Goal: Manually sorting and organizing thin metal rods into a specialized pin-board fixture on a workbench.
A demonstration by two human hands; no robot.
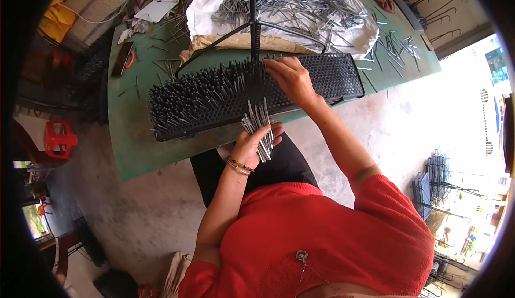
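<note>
A bundle of thin silvery metal rods (pixel 256 116) rests in my left hand (pixel 248 146), which is closed round it in front of the table edge. My right hand (pixel 294 79) reaches over a long black tray full of round holes (pixel 332 78). Its fingers are pinched together at the edge of the filled part; what they hold is too small to make out. Dark rods (pixel 196 97) stand packed upright in the holes over the tray's left side. The holes on the right side show bare.
The tray lies on a green table (pixel 131 142). Behind it a black metal stand (pixel 253 24) rises before a white sack (pixel 201 16) heaped with loose rods (pixel 289 0). A phone (pixel 122 58) lies at left, near red-handled scissors (pixel 130 59). A red stool (pixel 59 138) stands beyond the table.
</note>
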